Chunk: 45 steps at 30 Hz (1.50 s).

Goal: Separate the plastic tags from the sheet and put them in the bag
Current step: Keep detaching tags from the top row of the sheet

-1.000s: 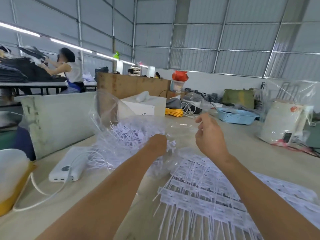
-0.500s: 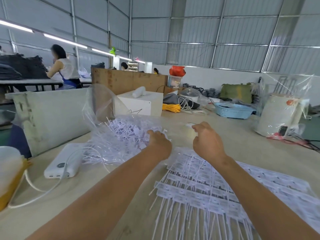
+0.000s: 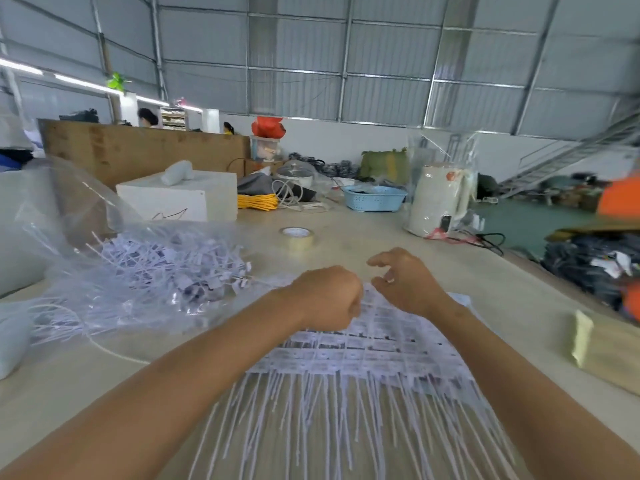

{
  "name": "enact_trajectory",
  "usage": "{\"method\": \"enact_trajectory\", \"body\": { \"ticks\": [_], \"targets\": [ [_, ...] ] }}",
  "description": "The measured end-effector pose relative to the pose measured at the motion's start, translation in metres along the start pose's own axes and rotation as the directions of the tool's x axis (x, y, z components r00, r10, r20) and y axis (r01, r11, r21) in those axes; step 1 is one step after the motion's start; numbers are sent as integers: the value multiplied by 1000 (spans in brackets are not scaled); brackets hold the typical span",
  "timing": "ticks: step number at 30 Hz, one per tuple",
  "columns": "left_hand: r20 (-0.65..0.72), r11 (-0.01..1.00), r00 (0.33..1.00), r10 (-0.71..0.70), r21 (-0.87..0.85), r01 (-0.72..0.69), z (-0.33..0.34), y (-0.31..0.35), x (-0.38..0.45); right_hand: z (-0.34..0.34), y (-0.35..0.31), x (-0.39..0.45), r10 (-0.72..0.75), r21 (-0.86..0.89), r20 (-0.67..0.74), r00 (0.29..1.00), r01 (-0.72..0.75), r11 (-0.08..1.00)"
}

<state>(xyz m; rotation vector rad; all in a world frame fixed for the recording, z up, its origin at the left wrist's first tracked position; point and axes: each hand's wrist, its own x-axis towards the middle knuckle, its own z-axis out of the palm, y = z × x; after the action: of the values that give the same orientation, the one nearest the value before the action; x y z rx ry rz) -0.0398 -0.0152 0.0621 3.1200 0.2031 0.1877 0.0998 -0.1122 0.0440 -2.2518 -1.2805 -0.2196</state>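
the white plastic sheet of joined tags (image 3: 363, 348) lies flat on the pale worktop (image 3: 381, 244), near and centre, with its long thin tails fanning toward the near edge. both hands are at the sheet's far edge. the left hand (image 3: 325, 297) is curled into a closed grip over that edge; it appears to hold the sheet or a tag there, but the fingers are hidden behind the knuckles, so what it holds cannot be told. the right hand (image 3: 405, 280) sits just beside it, fingers loosely bent, thumb and forefinger narrow and close to the sheet edge; contact with a tag cannot be confirmed.

the clear plastic bag (image 3: 114, 251) lies to the left, mouth toward the hands, already holding a loose heap of separated white tags (image 3: 166, 268). a roll of beige tape (image 3: 298, 237) stands beyond the hands, apart from the work.

step in hand, as judged: starting another tag or strip off the far row. most of the sheet is intact, so the task is far from finished.

next move calls for: a firm pinch on one tag, the other hand steadying the sheet, a short tear along the joint, then carry left into the bag mouth.
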Motion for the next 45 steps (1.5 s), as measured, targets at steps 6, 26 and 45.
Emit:
{"method": "enact_trajectory", "body": {
  "ticks": [6, 26, 45],
  "targets": [
    [-23, 996, 999, 42, -73, -44, 40, 3, 47, -39, 101, -46, 335, -174, 8, 942, -329, 928],
    [-186, 999, 983, 6, -42, -14, 20, 12, 104, -37, 119, -52, 276, 175, -195, 941, -244, 954],
    [-180, 946, 973, -147, -312, 85, -7, -78, 46, -60, 100, -60, 606, 961, 67, 792, -215, 175]
  ]
}}
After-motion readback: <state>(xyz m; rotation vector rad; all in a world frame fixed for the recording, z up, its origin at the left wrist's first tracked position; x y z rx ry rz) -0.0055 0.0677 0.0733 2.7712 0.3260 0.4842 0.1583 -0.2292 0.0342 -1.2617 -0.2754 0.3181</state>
